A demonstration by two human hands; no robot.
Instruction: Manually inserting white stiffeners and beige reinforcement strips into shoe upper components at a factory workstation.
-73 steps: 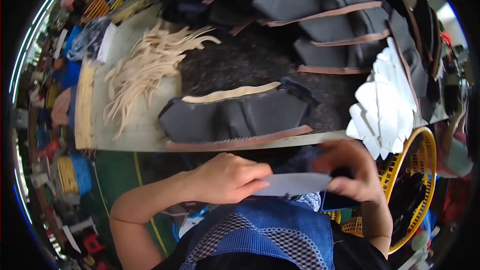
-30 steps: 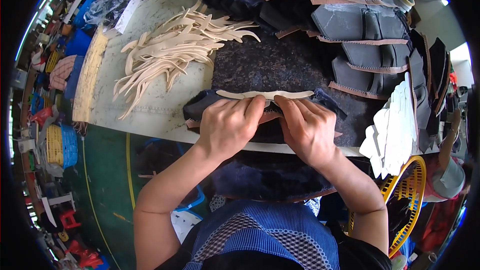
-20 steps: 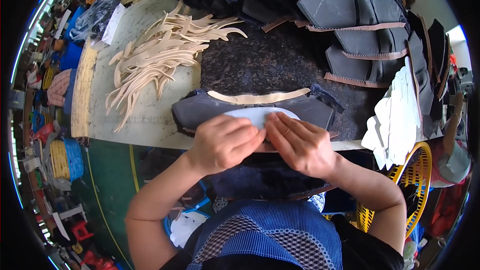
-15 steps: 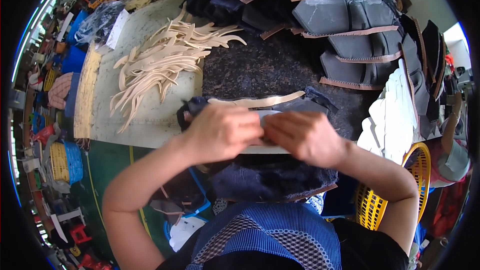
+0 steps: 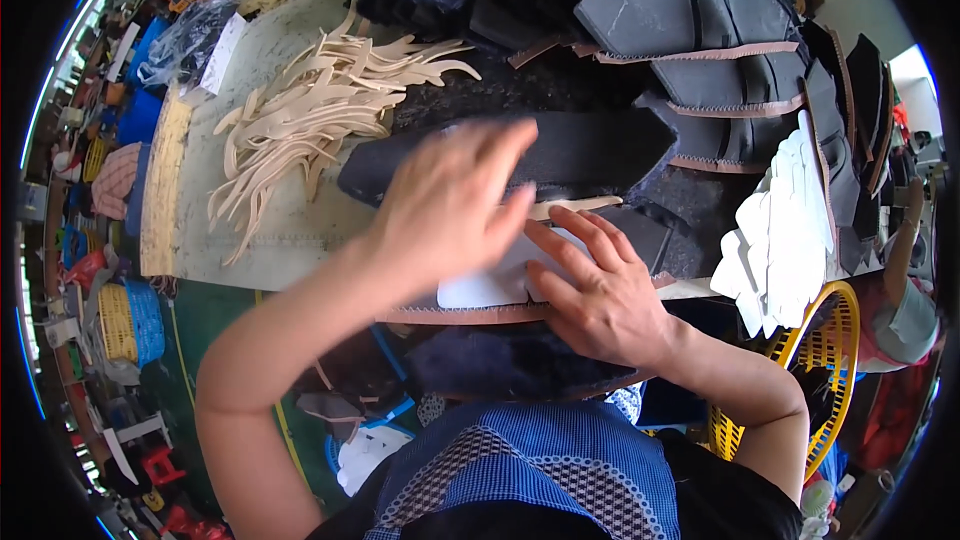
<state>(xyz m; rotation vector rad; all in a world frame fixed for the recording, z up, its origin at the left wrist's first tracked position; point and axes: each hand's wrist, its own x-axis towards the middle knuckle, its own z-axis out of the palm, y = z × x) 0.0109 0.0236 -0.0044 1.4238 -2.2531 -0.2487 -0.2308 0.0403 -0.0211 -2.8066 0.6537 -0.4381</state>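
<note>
A dark lined panel [image 5: 600, 150] lies spread on the table in front of me, with a brown stitched edge [image 5: 460, 316] along its near side. On it rest a white flat insert [image 5: 470, 289] and a pale beige strip [image 5: 600, 203]. My right hand [image 5: 600, 295] lies over the insert, its fingers stretched out and touching the insert and strip. Above the panel's left part is my left hand [image 5: 445, 200], slightly blurred, thumb and fingers apart, nothing seen in it. It covers part of the panel and strip.
Many beige strips [image 5: 310, 110] lie heaped at the left. Dark panels with brown edges [image 5: 690, 15] are stacked at the far right, beside a pile of white inserts [image 5: 780, 230]. A yellow basket [image 5: 840, 340] stands right of the table; dark furry material [image 5: 500, 362] is below its front edge.
The dark panel's far part now lies unfolded away from me, and the white insert shows. My left hand has lifted and moved away; my right hand has spread its fingers and shifted slightly nearer.
</note>
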